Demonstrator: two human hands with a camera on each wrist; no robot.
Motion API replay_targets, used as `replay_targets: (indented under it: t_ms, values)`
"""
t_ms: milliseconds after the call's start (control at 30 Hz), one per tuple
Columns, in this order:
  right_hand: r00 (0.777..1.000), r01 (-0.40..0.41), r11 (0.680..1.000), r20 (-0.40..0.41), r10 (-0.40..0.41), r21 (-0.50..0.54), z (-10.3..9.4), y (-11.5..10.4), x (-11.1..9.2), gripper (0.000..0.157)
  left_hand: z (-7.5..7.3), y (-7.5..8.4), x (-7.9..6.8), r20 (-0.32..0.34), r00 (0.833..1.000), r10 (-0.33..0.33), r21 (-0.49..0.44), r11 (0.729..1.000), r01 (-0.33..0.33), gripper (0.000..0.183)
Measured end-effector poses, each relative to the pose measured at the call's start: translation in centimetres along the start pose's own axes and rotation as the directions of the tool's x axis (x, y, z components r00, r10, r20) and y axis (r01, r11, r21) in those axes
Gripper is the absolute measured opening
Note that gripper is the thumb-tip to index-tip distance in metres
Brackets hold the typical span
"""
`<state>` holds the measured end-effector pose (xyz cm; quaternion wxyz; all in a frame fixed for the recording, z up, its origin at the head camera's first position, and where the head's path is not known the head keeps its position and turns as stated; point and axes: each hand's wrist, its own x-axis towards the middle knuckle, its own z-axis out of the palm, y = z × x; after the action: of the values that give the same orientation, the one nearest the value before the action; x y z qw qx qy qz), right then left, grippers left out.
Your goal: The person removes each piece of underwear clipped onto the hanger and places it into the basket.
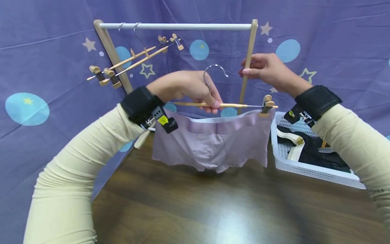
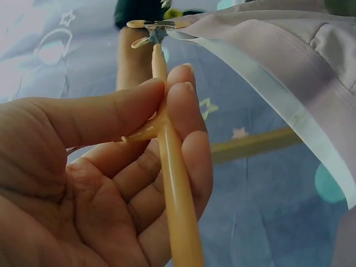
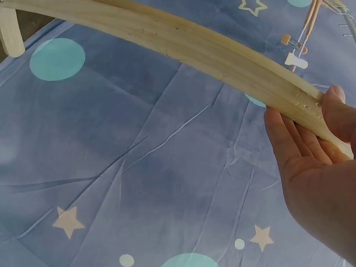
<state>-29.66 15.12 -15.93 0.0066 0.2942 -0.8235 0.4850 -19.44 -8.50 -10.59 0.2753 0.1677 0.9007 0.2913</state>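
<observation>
Your 2 cream sleeves [image 1: 67, 189] are nearest. Your left grip [image 1: 198, 88] pinches the hanger [image 1: 234, 105], with lilac underpants [image 1: 210, 142] clipped on it above the desk [image 1: 170, 200]; your right grip [image 1: 269, 71] pinches the rack post [image 1: 252, 40].

A dark brown wood-grain tabletop [image 1: 170, 206] spreads below, glossy enough to show a white patch of glare near its middle. Its left edge runs slantwise beside a purple curtain [image 1: 61, 145]. At the right, a white perforated plastic basket [image 1: 317, 175] sits flat on it. Toward the far left, a pale wooden foot [image 1: 142, 140] of the garment rack [image 1: 179, 26] rests at the tabletop's edge.
</observation>
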Motion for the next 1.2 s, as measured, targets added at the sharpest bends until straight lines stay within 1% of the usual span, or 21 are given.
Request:
replay_targets:
  t_ms: [133, 233, 300, 433, 567, 667, 733, 800, 933, 1033, 1200]
  values:
    - [0.999, -0.009, 1.0, 0.03, 0.01, -0.008, -0.1, -0.1, 0.0, 0.035, 1.7, -0.5, 1.0, 0.006, 1.0, 0.027, -0.027, 0.999, -0.026, 0.018]
    - [0.998, -0.03, 0.999, 0.051, 0.031, -0.011, -0.3, -0.3, 0.0, 0.039, 2.6, -0.9, 1.8, 0.02, 0.999, 0.046, -0.077, 0.996, -0.044, 0.017]
    - [0.997, -0.045, 0.998, 0.061, 0.047, -0.034, -0.5, -0.4, -0.2, 0.042, 3.2, -1.1, 2.2, 0.027, 0.998, 0.062, -0.108, 0.992, -0.059, 0.015]
    - [0.995, -0.071, 0.991, 0.068, 0.079, -0.116, -0.9, -0.7, -0.8, 0.049, 4.3, -1.5, 2.9, 0.024, 0.997, 0.08, -0.154, 0.985, -0.076, 0.013]
    - [0.992, -0.096, 0.969, 0.054, 0.111, -0.226, -1.6, -1.4, -1.7, 0.054, 5.1, -2.0, 3.4, -0.003, 0.995, 0.096, -0.173, 0.98, -0.095, 0.011]
    - [0.992, -0.109, 0.953, 0.028, 0.122, -0.283, -2.3, -2.2, -2.5, 0.058, 5.5, -2.5, 3.6, -0.024, 0.993, 0.111, -0.16, 0.98, -0.114, 0.011]
    - [0.993, -0.112, 0.949, 0.009, 0.12, -0.296, -2.8, -2.6, -3.3, 0.059, 5.7, -2.8, 3.7, -0.037, 0.992, 0.123, -0.159, 0.979, -0.127, 0.011]
    - [0.993, -0.118, 0.952, -0.01, 0.12, -0.284, -3.2, -2.9, -4.2, 0.058, 5.9, -3.1, 3.8, -0.052, 0.99, 0.129, -0.148, 0.98, -0.136, 0.011]
    - [0.995, -0.101, 0.963, -0.024, 0.098, -0.249, -3.9, -3.1, -6.1, 0.053, 6.3, -3.8, 3.9, -0.071, 0.989, 0.131, -0.154, 0.978, -0.14, 0.012]
    - [0.998, -0.067, 0.972, -0.018, 0.064, -0.226, -4.1, -3.0, -8.0, 0.048, 6.6, -4.2, 3.9, -0.075, 0.989, 0.127, -0.162, 0.977, -0.137, 0.013]
    - [1.0, -0.01, 0.99, -0.002, 0.01, -0.142, -3.7, -2.4, -11.4, 0.039, 7.2, -4.3, 4.2, -0.062, 0.989, 0.137, -0.212, 0.966, -0.147, 0.013]
